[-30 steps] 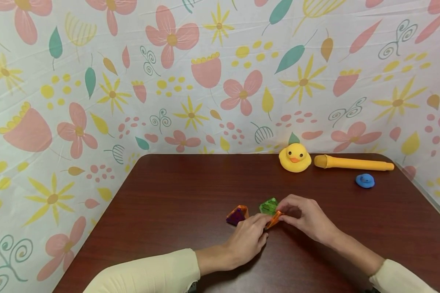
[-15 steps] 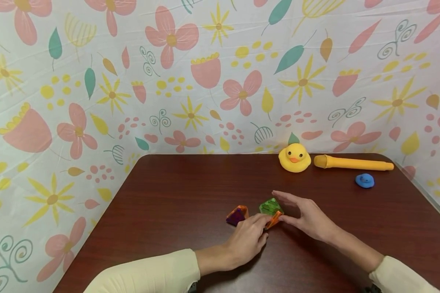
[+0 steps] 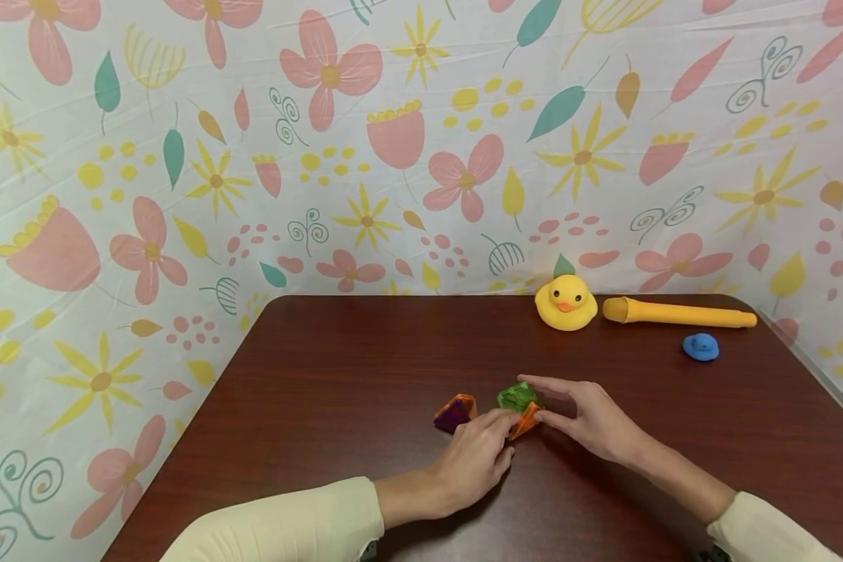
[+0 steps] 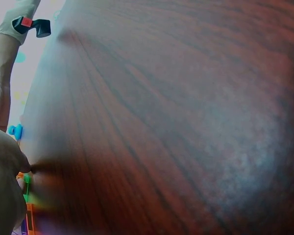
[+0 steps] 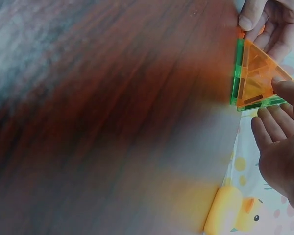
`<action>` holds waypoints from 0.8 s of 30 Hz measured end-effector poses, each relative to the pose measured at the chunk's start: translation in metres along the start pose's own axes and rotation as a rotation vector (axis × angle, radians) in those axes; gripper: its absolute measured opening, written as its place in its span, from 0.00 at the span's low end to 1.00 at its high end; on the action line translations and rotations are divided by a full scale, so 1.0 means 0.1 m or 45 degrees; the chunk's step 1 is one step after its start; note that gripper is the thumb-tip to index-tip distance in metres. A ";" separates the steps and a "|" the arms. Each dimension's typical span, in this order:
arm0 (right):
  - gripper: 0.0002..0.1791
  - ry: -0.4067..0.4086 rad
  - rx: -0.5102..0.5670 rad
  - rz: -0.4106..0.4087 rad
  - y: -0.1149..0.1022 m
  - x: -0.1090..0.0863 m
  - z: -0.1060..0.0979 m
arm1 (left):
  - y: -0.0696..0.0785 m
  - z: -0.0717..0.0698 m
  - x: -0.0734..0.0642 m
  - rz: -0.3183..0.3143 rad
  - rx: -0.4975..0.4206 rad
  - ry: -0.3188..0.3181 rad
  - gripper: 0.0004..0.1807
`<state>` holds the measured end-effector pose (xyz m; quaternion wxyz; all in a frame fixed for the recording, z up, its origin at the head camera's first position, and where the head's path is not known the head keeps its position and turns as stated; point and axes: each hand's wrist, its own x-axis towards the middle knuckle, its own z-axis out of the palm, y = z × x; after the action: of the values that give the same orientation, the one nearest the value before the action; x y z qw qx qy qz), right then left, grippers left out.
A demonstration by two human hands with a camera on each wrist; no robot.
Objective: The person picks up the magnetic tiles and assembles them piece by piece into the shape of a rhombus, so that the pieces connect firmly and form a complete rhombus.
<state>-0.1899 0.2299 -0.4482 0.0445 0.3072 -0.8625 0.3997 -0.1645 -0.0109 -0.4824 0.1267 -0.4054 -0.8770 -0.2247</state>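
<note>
A small build of translucent magnetic tiles stands mid-table: a green tile (image 3: 517, 397) behind and an orange triangular tile (image 3: 525, 421) in front, leaning together. My left hand (image 3: 472, 462) holds its left side with curled fingers; an orange bit shows by its thumb in the right wrist view. On the right, my right hand (image 3: 593, 414) touches the orange triangle (image 5: 262, 78) with its thumb. Its other fingers stretch out nearly straight beside the green tile. Left of the build, a purple and orange tile piece (image 3: 455, 414) sits partly behind my left hand.
Along the back edge of the brown table (image 3: 365, 343) sit a yellow rubber duck (image 3: 565, 304) and a yellow toy microphone (image 3: 677, 313). A small blue toy (image 3: 701, 346) lies in front of the microphone. Flower-patterned cloth (image 3: 393, 195) hangs behind and at the left.
My right hand's fingers have opened from a pinch on the orange tile and straightened, then lowered slightly toward the green tile. The left hand has stayed in place.
</note>
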 end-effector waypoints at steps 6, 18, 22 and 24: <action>0.30 0.051 -0.087 -0.026 -0.02 0.00 0.02 | 0.01 -0.02 0.00 -0.026 -0.015 -0.025 0.26; 0.28 -0.017 -0.028 0.017 -0.03 0.00 0.02 | 0.03 -0.02 -0.01 -0.042 -0.009 -0.031 0.29; 0.31 -0.098 0.002 0.043 -0.01 0.02 0.04 | 0.03 -0.02 -0.01 -0.054 -0.005 -0.031 0.30; 0.32 -0.124 -0.005 0.044 0.01 0.03 0.05 | 0.03 -0.02 0.00 -0.056 -0.007 -0.033 0.30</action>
<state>-0.1918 0.2249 -0.4514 -0.0038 0.3111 -0.8696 0.3834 -0.1617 -0.0102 -0.4797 0.1093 -0.3891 -0.8866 -0.2248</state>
